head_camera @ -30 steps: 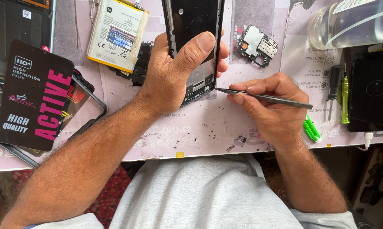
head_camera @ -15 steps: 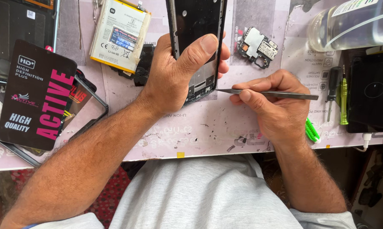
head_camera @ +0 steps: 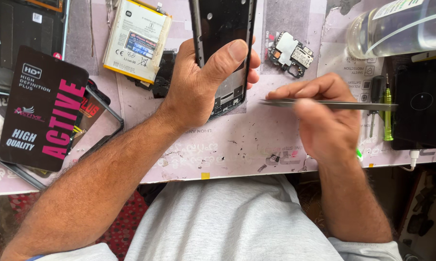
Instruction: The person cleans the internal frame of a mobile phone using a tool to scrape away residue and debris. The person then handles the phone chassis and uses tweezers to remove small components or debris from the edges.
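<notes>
My left hand (head_camera: 203,82) grips an opened black phone frame (head_camera: 223,29) lying on the pink work mat (head_camera: 227,150), thumb across its face. In my right hand (head_camera: 324,121) I pinch slim metal tweezers (head_camera: 334,104), held level with the tips pointing left, a short way right of the frame and apart from it. A small circuit board (head_camera: 290,53) lies just beyond the tweezers. A pale phone battery (head_camera: 136,41) rests left of the frame.
A black and pink flat box (head_camera: 44,108) lies at the left over a dark frame. A clear bottle (head_camera: 401,26) lies at top right. Screwdrivers (head_camera: 386,111) and a black phone (head_camera: 421,104) sit on the right. The mat's front edge is near my body.
My right hand has drawn the tweezers rightwards, away from the phone frame's lower edge. My left hand keeps its hold on the frame.
</notes>
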